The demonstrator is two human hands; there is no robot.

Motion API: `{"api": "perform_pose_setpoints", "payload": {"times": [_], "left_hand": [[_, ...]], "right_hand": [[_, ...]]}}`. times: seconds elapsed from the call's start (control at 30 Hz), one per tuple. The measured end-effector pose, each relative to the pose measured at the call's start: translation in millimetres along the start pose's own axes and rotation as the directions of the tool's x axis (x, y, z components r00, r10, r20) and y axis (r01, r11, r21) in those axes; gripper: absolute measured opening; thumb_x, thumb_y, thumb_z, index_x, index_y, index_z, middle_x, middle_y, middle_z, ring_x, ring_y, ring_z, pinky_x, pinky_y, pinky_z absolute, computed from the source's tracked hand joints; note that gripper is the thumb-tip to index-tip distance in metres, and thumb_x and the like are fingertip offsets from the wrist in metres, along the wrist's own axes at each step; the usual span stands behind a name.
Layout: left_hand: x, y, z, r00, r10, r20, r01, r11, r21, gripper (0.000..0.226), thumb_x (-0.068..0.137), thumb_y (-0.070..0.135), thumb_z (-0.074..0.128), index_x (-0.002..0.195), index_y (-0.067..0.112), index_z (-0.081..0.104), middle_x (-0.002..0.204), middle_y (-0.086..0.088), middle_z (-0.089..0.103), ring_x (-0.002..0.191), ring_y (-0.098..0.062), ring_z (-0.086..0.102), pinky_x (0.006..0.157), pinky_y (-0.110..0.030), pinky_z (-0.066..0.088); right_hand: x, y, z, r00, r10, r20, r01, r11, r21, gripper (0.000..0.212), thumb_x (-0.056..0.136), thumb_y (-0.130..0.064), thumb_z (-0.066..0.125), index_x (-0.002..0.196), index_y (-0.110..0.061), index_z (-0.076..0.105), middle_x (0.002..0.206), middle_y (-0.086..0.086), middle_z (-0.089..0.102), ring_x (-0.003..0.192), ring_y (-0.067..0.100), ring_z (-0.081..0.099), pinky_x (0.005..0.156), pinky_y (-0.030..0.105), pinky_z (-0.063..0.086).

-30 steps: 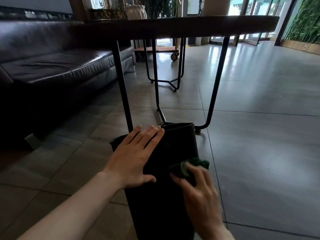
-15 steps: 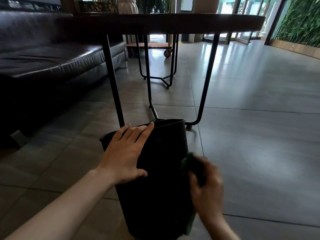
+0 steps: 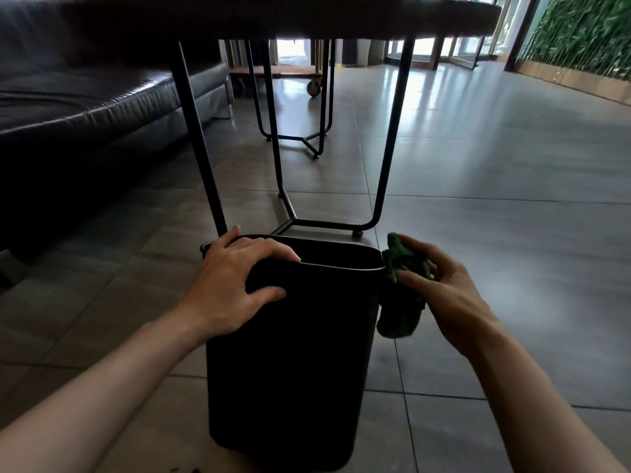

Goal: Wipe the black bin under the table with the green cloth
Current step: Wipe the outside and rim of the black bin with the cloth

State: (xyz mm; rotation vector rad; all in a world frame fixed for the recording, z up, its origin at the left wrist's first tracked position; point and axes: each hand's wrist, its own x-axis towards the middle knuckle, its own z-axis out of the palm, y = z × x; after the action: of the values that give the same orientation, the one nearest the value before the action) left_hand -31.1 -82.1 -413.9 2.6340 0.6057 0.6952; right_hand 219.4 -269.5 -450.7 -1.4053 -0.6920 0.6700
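Left hand [image 3: 235, 285] grips black bin [image 3: 290, 363] rim; right hand [image 3: 444, 295] clutching green cloth [image 3: 403, 288] may tip bin if side pressure exceeds bracing.

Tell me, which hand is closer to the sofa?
The left hand. It grips the bin rim on the side facing the sofa; the right hand, holding the cloth, is beyond the bin's far side.

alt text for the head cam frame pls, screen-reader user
A person's left hand grips the near rim of a black bin standing on a grey tiled floor, while the right hand holds a bunched green cloth against the bin's right side. Behind stand a dark table on thin metal legs and a dark sofa.
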Motion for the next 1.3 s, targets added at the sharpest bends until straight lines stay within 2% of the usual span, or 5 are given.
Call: {"api": "perform_pose_setpoints", "payload": {"times": [0.37,0.63,0.8,1.13,1.3], "left_hand": [[13,-8,-14,0.979,-0.195,-0.059,0.196,0.98,0.017,0.042,0.083,0.022,0.079,0.12,0.033,0.063,0.115,0.012,0.07,0.109,-0.016,0.059,0.121,-0.051,0.022],[16,-12,-3,0.96,-0.237,-0.147,0.249,0.967,0.062,0.042,0.084,0.028,0.077,0.121,0.036,0.06,0.12,0.01,0.07,0.12,-0.021,0.061,0.124,-0.054,0.014],[21,-12,4,0.959,-0.241,-0.152,0.256,0.963,0.089,0.041,0.086,0.031,0.076,0.121,0.041,0.056,0.121,0.012,0.068,0.122,-0.018,0.06,0.126,-0.049,0.009],[23,-15,7,0.946,-0.261,-0.192,0.286,0.951,0.117,0.046,0.086,0.028,0.076,0.125,0.04,0.055,0.126,0.01,0.068,0.126,-0.018,0.059,0.126,-0.048,0.004],[21,-16,4,0.954,-0.246,-0.172,0.268,0.957,0.113,0.046,0.085,0.027,0.077,0.124,0.039,0.056,0.123,0.012,0.068,0.122,-0.019,0.061,0.126,-0.052,0.003]], "right_hand": [[-22,7,63,0.875,-0.43,-0.223,0.322,0.86,-0.396,0.046,0.078,-0.012,0.085,0.12,-0.027,0.072,0.109,-0.001,0.073,0.098,0.016,0.071,0.089,0.038,0.06],[-85,87,142,0.621,-0.614,0.488,0.676,0.104,-0.729,0.026,0.091,-0.016,0.068,0.117,-0.017,0.073,0.114,0.012,0.069,0.102,0.035,0.064,0.081,0.04,0.058],[-106,124,138,0.535,-0.514,0.67,0.745,-0.087,-0.662,0.027,0.097,-0.019,0.057,0.115,-0.02,0.076,0.112,0.008,0.074,0.102,0.033,0.071,0.084,0.036,0.058],[-64,99,81,0.801,-0.524,0.289,0.456,0.221,-0.862,0.046,0.077,0.001,0.08,0.12,-0.013,0.074,0.115,0.013,0.065,0.106,0.036,0.062,0.069,0.042,0.063],[-68,95,108,0.741,-0.571,0.352,0.537,0.189,-0.822,0.036,0.083,-0.01,0.078,0.119,-0.015,0.073,0.112,0.012,0.066,0.104,0.035,0.061,0.075,0.039,0.06]]}}
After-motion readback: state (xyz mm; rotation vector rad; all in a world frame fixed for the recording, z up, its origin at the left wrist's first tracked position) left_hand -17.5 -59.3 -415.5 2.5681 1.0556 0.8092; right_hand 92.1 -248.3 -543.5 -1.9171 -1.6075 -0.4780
